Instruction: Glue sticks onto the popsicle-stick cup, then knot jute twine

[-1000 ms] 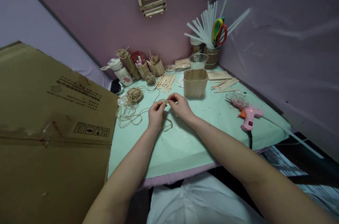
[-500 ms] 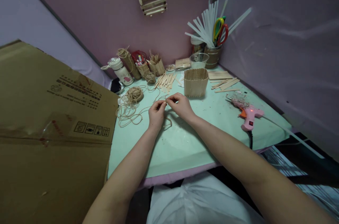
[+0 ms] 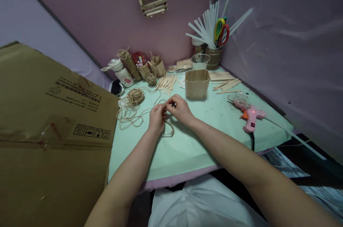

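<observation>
Both my hands meet over the middle of the table, fingertips together. My left hand point(image 3: 157, 117) is closed in a pinch on a length of brown twine point(image 3: 171, 129), whose bent end hangs below the fingers onto the cloth. My right hand point(image 3: 180, 109) pinches the same twine right beside it; the spot between the fingertips is mostly hidden. To the left lies a loose ball of twine point(image 3: 135, 96) with tangled strands spread around it. Just beyond my right hand stands a box made of wooden craft sticks point(image 3: 197, 85), upright and apart from the hand.
A pink glue gun point(image 3: 251, 116) with a lit red light lies at the right. Loose craft sticks point(image 3: 166, 82) lie at the back. Behind them stand a white bottle point(image 3: 123, 75), a clear cup point(image 3: 200, 62) and a pot with scissors point(image 3: 214, 57). A large cardboard box point(image 3: 61, 141) borders the left.
My left hand has turned slightly, its fingers curling inward, and moved a little down. The hanging twine end has swung lower. My right hand stays close against it.
</observation>
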The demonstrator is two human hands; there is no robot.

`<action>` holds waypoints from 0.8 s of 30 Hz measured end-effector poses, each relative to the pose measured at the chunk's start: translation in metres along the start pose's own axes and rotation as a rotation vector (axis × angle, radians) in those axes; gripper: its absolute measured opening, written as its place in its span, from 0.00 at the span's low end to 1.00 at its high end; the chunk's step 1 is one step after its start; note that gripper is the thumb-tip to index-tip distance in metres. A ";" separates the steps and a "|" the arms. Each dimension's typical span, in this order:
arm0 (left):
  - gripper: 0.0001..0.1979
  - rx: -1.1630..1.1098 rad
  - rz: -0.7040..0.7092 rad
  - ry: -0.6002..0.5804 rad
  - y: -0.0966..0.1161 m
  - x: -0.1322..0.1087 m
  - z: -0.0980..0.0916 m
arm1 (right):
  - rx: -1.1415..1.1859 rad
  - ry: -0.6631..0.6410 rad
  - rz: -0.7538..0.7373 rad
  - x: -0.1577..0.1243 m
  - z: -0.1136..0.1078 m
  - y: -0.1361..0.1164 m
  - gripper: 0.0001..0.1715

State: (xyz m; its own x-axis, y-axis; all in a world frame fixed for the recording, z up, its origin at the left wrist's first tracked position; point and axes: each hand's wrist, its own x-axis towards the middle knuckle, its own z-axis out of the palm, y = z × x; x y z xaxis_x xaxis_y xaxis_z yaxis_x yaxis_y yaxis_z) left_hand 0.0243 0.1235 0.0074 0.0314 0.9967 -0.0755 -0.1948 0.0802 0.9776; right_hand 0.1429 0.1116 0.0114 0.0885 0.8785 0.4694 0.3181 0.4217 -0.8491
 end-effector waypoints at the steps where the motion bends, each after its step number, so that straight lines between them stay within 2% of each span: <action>1: 0.09 -0.071 -0.095 -0.061 0.002 0.001 -0.001 | -0.002 -0.013 -0.039 -0.001 0.000 -0.001 0.04; 3: 0.11 -0.157 -0.235 -0.183 0.007 0.004 -0.005 | 0.009 -0.035 -0.087 -0.001 0.000 -0.003 0.04; 5: 0.11 -0.168 -0.250 -0.235 0.009 0.005 -0.007 | 0.049 -0.026 -0.041 0.000 -0.001 -0.002 0.04; 7: 0.12 -0.105 -0.144 -0.200 0.008 0.004 -0.008 | 0.110 -0.001 0.088 0.002 -0.001 0.000 0.04; 9: 0.12 0.020 0.017 -0.109 0.004 0.003 -0.007 | 0.182 -0.007 0.235 0.005 -0.001 0.002 0.04; 12: 0.12 0.190 0.190 -0.007 -0.002 0.002 -0.007 | 0.248 -0.050 0.341 0.007 0.000 0.006 0.05; 16: 0.09 0.307 0.248 -0.011 -0.003 0.002 -0.006 | 0.272 -0.041 0.349 0.009 -0.001 0.010 0.09; 21: 0.06 0.525 0.311 -0.040 0.001 -0.003 0.001 | 0.365 0.077 0.393 0.011 -0.003 0.008 0.10; 24: 0.07 0.528 0.342 -0.018 0.002 -0.007 0.003 | 0.408 0.030 0.411 0.010 -0.004 0.007 0.12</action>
State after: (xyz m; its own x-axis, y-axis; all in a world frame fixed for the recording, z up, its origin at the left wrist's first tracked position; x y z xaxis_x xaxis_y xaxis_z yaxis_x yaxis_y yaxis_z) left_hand 0.0268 0.1164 0.0106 0.0707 0.9638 0.2570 0.3135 -0.2661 0.9115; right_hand 0.1500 0.1225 0.0115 0.1562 0.9842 0.0832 -0.1370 0.1050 -0.9850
